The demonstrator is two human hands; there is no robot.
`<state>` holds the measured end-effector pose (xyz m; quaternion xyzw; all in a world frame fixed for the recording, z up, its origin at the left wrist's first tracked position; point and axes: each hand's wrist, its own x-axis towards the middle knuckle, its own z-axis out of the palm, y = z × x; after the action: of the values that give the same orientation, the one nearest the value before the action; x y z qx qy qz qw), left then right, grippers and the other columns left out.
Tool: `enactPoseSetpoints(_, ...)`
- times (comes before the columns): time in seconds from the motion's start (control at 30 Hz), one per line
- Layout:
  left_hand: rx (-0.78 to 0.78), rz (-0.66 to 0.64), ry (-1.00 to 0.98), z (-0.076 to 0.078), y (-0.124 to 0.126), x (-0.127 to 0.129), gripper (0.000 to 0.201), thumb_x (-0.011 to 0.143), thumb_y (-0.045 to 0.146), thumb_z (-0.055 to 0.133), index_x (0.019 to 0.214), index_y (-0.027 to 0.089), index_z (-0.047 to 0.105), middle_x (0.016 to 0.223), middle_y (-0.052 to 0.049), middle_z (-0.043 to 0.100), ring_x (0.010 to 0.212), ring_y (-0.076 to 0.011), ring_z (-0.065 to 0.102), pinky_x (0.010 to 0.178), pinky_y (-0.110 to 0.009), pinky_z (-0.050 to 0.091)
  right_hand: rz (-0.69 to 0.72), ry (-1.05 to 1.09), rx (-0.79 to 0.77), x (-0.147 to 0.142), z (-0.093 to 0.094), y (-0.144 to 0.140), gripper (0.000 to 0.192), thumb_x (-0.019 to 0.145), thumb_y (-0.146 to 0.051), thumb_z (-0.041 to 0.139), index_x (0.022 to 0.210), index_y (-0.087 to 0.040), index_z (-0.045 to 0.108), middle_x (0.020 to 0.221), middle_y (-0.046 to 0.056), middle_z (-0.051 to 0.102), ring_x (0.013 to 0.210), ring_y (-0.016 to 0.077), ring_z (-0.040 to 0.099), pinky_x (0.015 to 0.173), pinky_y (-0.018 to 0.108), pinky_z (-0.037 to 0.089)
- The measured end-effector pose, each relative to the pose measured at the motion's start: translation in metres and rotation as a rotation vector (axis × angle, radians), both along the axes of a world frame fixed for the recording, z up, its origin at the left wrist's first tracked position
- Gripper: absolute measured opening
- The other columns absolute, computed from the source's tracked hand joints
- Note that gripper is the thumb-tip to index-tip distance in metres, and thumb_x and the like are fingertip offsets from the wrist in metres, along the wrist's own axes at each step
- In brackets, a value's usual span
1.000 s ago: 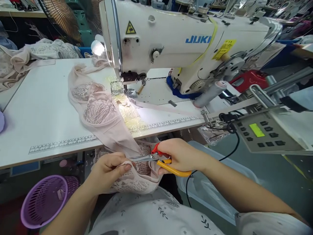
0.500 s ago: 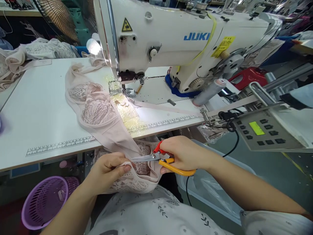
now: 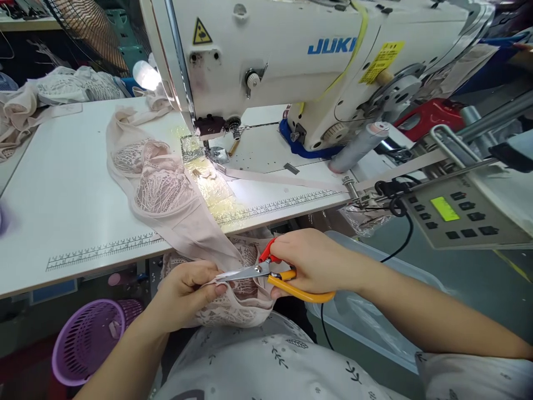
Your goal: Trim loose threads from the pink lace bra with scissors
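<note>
A: Scissors [image 3: 266, 275], orange and red handles, steel blades; gripped in the right hand [image 3: 310, 261], fingers curled shut about the handles; blade tips pointing left, touching the garment at the left hand's fingertips.

B: Garment [image 3: 166, 194], pale pink lace; upper part lying on the white table [image 3: 62, 189], lower part hanging over the front edge into the lap; left hand [image 3: 187, 291] pinching its edge between thumb and fingers, just below the table edge.

A: Sewing machine [image 3: 270, 61], white; "JUKI" in blue letters on the arm; yellow triangular warning sticker near the head; yellow label with small print, not legible, toward the handwheel.

B: Ruler markings [image 3: 104, 249], printed along the table's front edge; figures too small to read.

A: Control panel [image 3: 458, 216], grey, green lit display, dark buttons; right of the machine; display content unreadable.

B: Basket [image 3: 89, 339], purple plastic, perforated, on the floor at the left; clear bin [image 3: 375, 328] below the right forearm; more pale lace pieces [image 3: 50, 94] heaped at the table's far left.
</note>
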<state>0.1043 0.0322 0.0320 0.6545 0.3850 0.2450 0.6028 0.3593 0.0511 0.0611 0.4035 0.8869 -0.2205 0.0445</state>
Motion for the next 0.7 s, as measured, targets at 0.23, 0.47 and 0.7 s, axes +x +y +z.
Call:
enactPoseSetpoints(0.23,0.001,-0.036,-0.027,0.000,0.002,0.000,0.025,0.084,0.024,0.055,0.062,0.014,0.061,0.061,0.000,0.048,0.054,-0.0114,0.045,0.050,-0.023,0.033,0.004,-0.030,-0.005,-0.003,0.002,-0.002,0.044,0.076,-0.060,0.055,0.069,-0.017,0.056,0.068,0.003,0.060,0.057,0.0141,0.051,0.047,0.024,0.023)
enactPoseSetpoints(0.47,0.013,-0.077,-0.045,-0.001,0.001,-0.003,0.023,0.085,0.023,0.055,0.067,0.012,0.065,0.063,-0.002,0.051,0.053,-0.0111,0.045,0.049,-0.023,0.033,0.010,-0.030,-0.050,-0.001,0.003,-0.002,0.044,0.076,-0.061,0.055,0.068,-0.017,0.055,0.067,0.002,0.058,0.054,0.0128,0.049,0.046,0.024,0.023)
enactPoseSetpoints(0.7,-0.001,-0.069,-0.127,-0.009,0.002,-0.002,0.019,0.085,0.022,0.057,0.072,0.013,0.068,0.067,-0.004,0.056,0.057,-0.0134,0.051,0.050,-0.024,0.037,0.017,-0.033,-0.124,-0.001,0.000,-0.006,0.031,0.079,-0.044,0.055,0.065,-0.017,0.050,0.066,0.002,0.056,0.053,0.0114,0.044,0.048,0.023,0.023)
